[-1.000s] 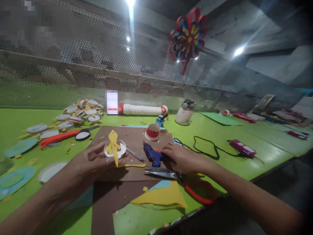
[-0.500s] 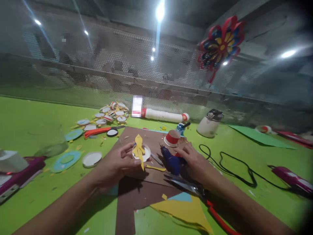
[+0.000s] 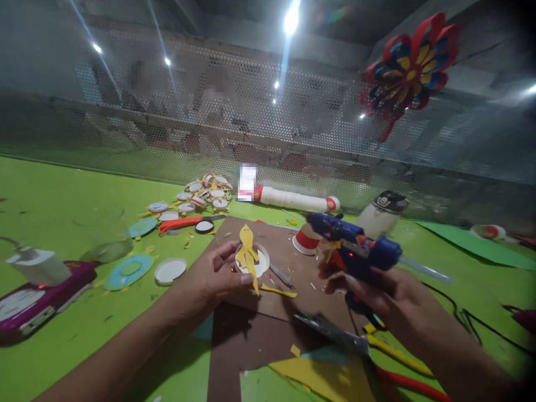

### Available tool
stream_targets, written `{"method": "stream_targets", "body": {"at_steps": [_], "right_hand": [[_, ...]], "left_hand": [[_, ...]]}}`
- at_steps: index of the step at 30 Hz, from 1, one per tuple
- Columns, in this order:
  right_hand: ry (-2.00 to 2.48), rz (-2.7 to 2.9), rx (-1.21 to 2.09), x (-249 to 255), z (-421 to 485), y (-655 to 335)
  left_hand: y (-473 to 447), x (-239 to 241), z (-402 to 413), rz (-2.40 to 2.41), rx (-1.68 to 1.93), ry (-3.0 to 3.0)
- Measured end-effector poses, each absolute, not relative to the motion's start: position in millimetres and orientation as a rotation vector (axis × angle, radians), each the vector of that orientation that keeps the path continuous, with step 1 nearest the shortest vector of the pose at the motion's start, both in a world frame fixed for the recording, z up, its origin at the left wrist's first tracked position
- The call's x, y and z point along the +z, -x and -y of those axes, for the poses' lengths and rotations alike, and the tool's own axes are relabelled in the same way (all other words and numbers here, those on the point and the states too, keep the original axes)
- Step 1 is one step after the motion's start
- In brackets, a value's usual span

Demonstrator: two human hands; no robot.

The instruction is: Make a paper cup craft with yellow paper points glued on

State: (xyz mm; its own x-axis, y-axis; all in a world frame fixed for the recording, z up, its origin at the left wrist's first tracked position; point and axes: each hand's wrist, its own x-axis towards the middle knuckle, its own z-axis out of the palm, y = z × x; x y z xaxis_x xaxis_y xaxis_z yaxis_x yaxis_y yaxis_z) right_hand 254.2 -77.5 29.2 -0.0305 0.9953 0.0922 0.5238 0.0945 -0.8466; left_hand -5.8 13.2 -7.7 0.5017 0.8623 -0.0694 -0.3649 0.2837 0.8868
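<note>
My left hand grips a small round white lid by its edge, with a yellow paper cutout shaped like a long-necked animal lying across it. The thumb presses near the cutout's lower end. My right hand is wrapped round a blue hot glue gun, raised above the table; its nozzle points left and a clear glue stick juts from the back. Below the hands are scissors with red and yellow handles. A red-and-white paper cup stands upside down partly behind the glue gun.
Brown card lies under the work, with yellow paper in front. A purple power strip with a white plug is at left. Behind are an orange cutter, a heap of finished lids, and stacked white cups.
My right hand has picked the glue gun up off the card and turned it level. My left hand still holds the lid and cutout. The view has turned slightly left.
</note>
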Motion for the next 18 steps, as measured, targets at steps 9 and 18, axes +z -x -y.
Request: {"method": "stream_targets", "body": {"at_steps": [9,18], "right_hand": [[1.596,1.587,1.214,9.3,84.6,-234.8],[1.614,1.700,0.865,-2.1,86.0,-232.0]], "left_hand": [[-2.7,-11.4,-13.0,-0.640,0.921,-0.949],[-7.9,-17.4,-8.7,-0.602,0.923,-0.906]]}}
